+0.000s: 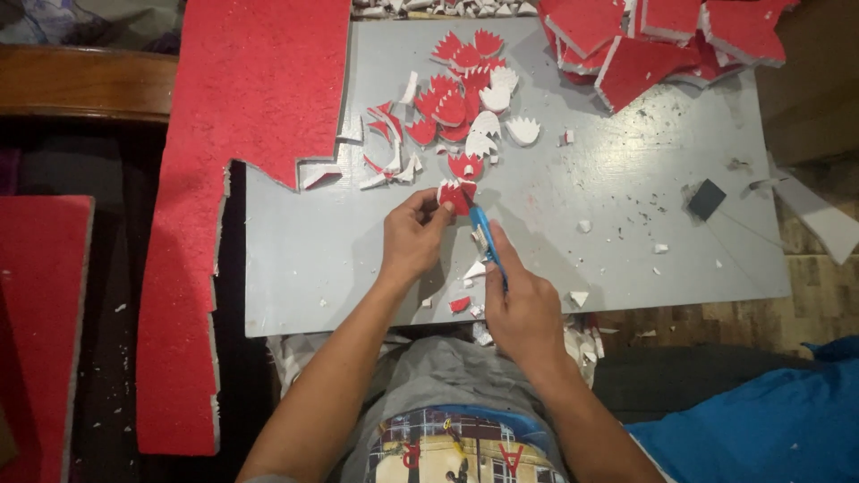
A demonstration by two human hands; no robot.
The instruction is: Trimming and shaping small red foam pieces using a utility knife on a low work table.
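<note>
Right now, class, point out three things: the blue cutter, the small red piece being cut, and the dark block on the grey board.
blue cutter [484, 234], head view, on its blue handle.
small red piece [458, 195], head view, its middle.
dark block [706, 199], head view, its top face.

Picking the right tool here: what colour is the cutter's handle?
Blue cutter, in the right hand; head view shows it best.
</note>
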